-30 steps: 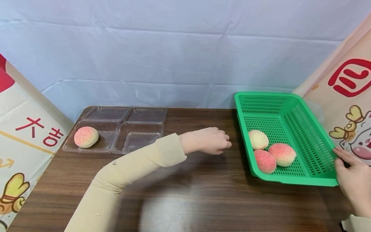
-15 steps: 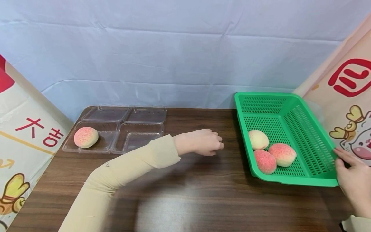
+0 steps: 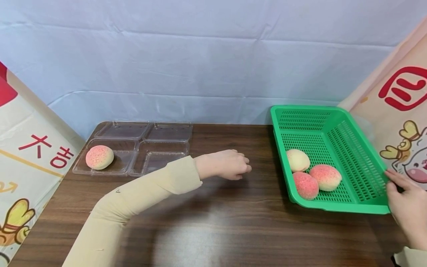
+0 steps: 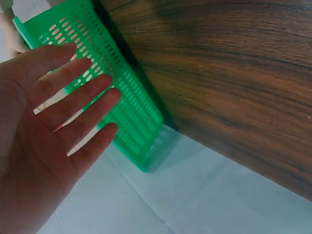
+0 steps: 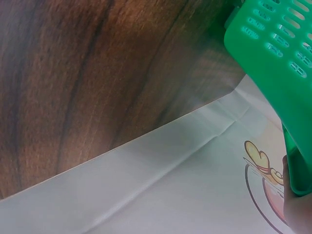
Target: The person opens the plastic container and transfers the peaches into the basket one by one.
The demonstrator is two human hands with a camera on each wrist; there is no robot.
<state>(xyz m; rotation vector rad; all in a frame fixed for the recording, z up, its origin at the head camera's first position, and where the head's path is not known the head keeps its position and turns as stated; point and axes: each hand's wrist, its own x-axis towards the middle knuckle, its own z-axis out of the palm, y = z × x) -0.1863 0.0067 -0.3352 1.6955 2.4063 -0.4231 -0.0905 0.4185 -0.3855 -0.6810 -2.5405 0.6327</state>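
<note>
Above the table my left hand (image 3: pixel 224 164) hovers, holding nothing; in the left wrist view its fingers (image 4: pixel 92 95) are spread and loosely bent. It lies between the clear plastic trays and a green plastic basket (image 3: pixel 337 206). My right hand (image 3: pixel 405 205) grips the basket's right rim near the front corner; the right wrist view catches only a bit of that hand at its edge. Inside the basket, at the left front, a cream peach (image 3: pixel 298 161), a red-pink peach (image 3: pixel 305 186) and a pink-and-cream peach (image 3: pixel 325 178) sit close together.
On the far left of the wooden table (image 3: pixel 240 230), a pink-and-cream peach (image 3: pixel 99 157) sits in one clear plastic tray (image 3: pixel 123 159). A second clear tray (image 3: pixel 163 159) stands beside it. A pale cloth (image 3: pixel 200 66) hangs behind, with printed cloths at both sides.
My left hand has drifted left, away from the basket. My right hand, the basket and the peaches have stayed in place.
</note>
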